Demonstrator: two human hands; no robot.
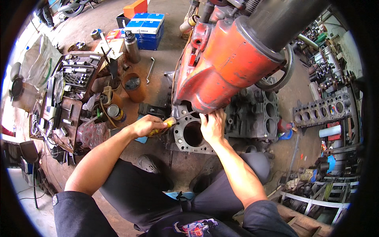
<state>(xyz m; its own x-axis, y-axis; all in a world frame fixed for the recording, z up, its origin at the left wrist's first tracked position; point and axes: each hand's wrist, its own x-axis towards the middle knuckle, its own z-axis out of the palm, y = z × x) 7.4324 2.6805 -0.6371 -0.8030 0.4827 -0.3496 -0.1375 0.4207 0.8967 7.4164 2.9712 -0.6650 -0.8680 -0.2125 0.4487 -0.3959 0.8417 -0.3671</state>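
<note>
Left hand (pixel 145 125) fist-closed around a yellow-handled brush (pixel 162 127), bristle end poking out past the thumb side, just touching the left edge of the gasket (pixel 182 136). Right hand (pixel 212 125) fingers curled and pressed up against the lower lip of the red housing (pixel 221 63); whether they pinch anything, cannot tell. Fingertips sit at the top rim of the bore (pixel 193 134), palm just right of it. Gasket lies flat on the engine block (pixel 252 114), directly under both sets of fingers, between the two hands. Red housing hangs over the block, above the right fingers. Rusty can (pixel 134 87) and a small tin (pixel 115 112) left of the left knuckles, well apart. Tool tray (pixel 79 73) farther left. Blue boxes (pixel 145 27) far up beyond the left fingers. Second grey head (pixel 321 110) well right of the right hand. Knees and black trousers (pixel 138 193) below both wrists.
</note>
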